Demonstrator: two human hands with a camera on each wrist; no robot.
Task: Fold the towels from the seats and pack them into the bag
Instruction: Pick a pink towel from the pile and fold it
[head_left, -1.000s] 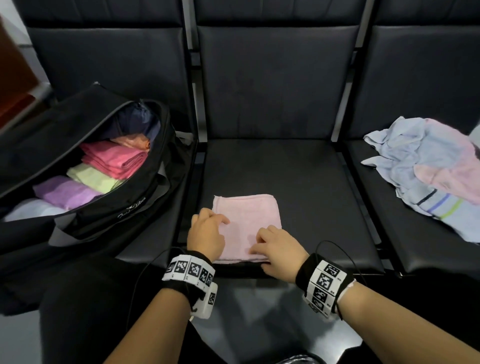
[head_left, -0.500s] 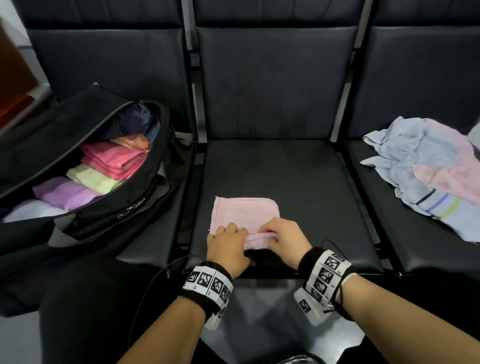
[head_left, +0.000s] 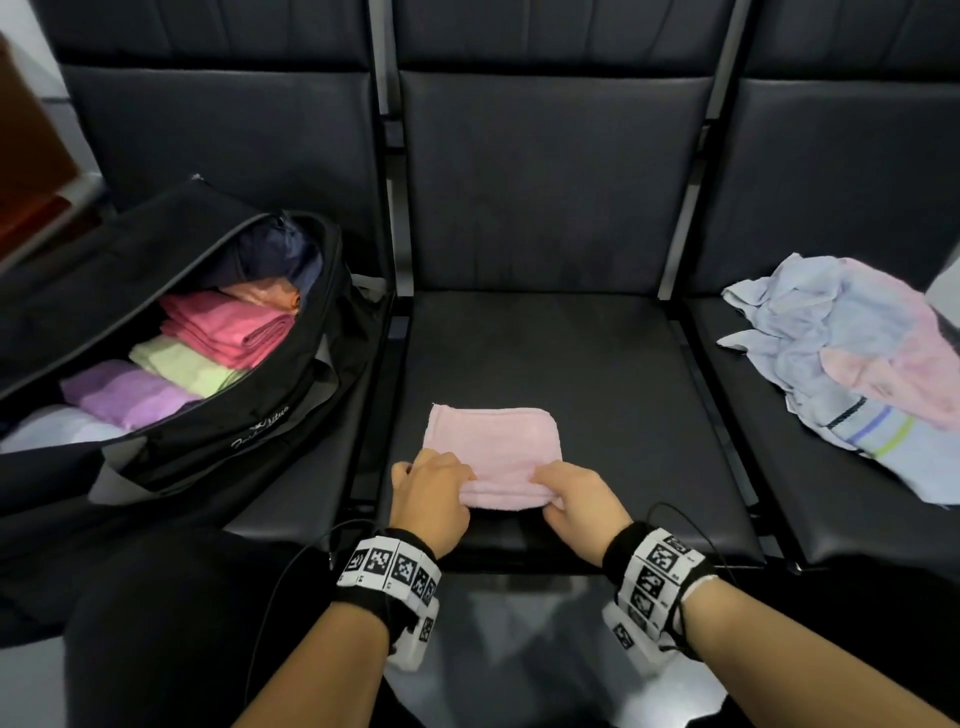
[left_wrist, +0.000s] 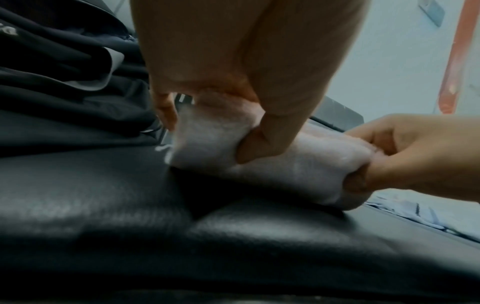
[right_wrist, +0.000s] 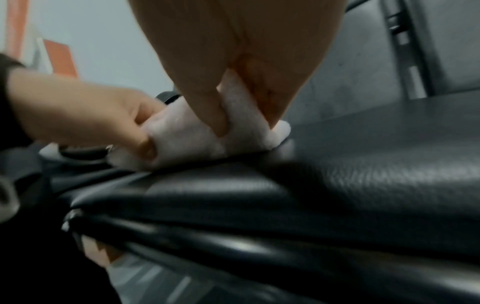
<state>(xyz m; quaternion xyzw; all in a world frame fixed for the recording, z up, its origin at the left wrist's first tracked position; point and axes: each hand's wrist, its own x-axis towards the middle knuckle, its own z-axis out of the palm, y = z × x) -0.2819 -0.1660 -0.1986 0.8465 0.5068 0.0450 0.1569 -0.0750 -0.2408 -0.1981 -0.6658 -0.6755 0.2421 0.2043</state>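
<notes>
The pink towel (head_left: 493, 447) lies on the middle seat (head_left: 571, 364), straight ahead of the person and toward the seat's front edge, its long axis running left to right. The left hand (head_left: 431, 493) pinches the near edge at the towel's left end and the right hand (head_left: 576, 501) pinches it at the right end; both are clamped on the cloth, thumbs under a raised lip and fingers over it, as the wrist views show, with the near edge rolled up off the seat while the far part lies flat. The step in hand looks like another fold, near edge carried away from the body over the far edge. The hands sit level with each other and equally close to the towel, so neither leads. The bag (head_left: 218, 415) stands open on the left seat, nearer the left hand, so the finished towel would probably travel leftward. Inside it I count five folded towels that show clearly: white, purple, green, deep pink and orange, with something dark behind that I cannot identify. On the right seat a loose pile (head_left: 852, 358) waits, well apart from the hands: at least three towels, one pale blue, one pink and one with stripes, though the exact number is hidden in the heap.
</notes>
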